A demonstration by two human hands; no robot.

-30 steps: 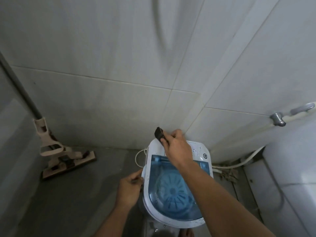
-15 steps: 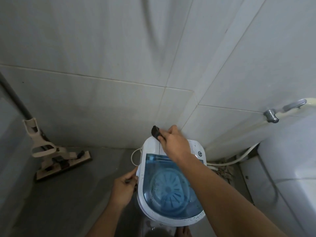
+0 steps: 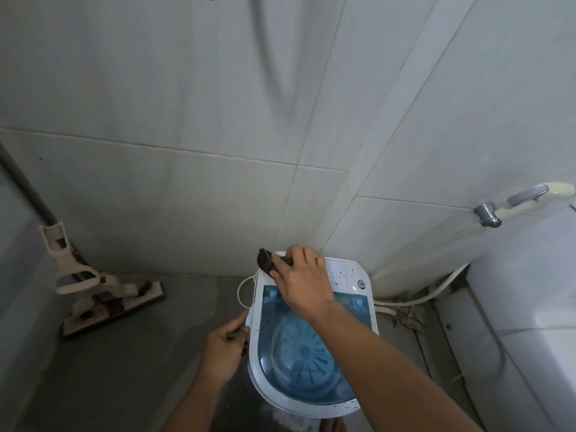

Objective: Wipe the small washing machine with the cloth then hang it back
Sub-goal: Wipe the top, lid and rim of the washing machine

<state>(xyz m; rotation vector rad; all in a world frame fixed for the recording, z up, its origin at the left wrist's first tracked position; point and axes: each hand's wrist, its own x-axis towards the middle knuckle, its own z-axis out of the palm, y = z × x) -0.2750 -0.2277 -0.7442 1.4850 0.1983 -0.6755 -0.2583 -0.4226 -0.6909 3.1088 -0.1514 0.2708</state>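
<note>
Now the right hand (image 3: 300,280) presses a dark cloth (image 3: 267,263) on the washer's (image 3: 343,272) far left corner, fingers closed over it, one end poking out to the left. The washer's long axis runs from the viewer toward the wall, control panel at the far end. Through its blue lid (image 3: 282,310) shows a ribbed drum; contents unclear. The left hand (image 3: 225,349) grips the washer's left rim.

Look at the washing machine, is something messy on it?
Yes. Dark specks are spattered over the white top of the small washing machine, beside the right hand pressing the dark cloth there. Nothing looks broken.
</note>
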